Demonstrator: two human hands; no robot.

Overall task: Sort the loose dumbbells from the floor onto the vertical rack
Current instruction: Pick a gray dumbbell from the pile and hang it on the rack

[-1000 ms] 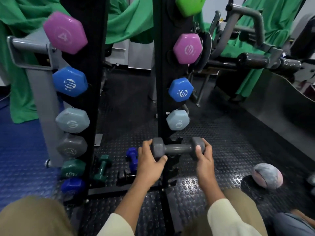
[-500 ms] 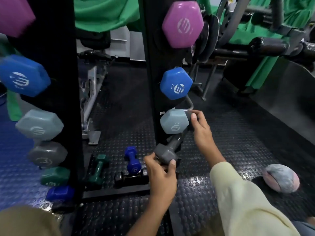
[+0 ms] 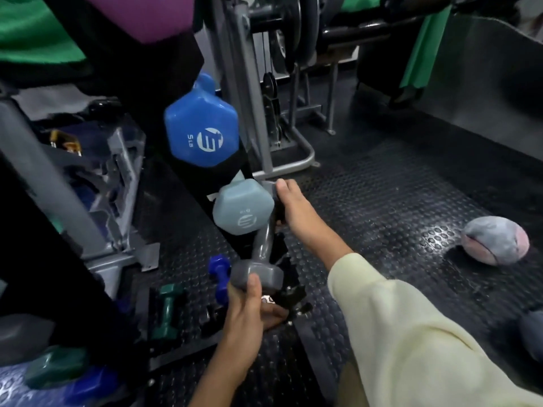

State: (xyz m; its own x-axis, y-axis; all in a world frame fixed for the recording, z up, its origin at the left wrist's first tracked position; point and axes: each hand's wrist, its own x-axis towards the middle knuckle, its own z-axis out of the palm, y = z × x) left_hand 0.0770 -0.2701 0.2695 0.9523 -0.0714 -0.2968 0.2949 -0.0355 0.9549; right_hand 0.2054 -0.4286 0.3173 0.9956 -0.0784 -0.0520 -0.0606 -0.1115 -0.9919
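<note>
You've swung the grey dumbbell [image 3: 260,259] from level to end-on under the rack's [image 3: 188,183] pale-blue weight [image 3: 242,207], left hand [image 3: 249,312] and right hand [image 3: 296,212] each clasped round a head, so it looks nearly slotted.

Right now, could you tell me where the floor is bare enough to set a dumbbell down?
The studded mat is bare between the right hand and the grey ball. It is crowded at the rack's foot, where the green dumbbell and small blue dumbbell lie beside the left hand holding the grey dumbbell.

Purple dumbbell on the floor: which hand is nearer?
Left. The left hand grips the grey dumbbell just right of the purple dumbbell; the right hand is higher, by the rack.
</note>
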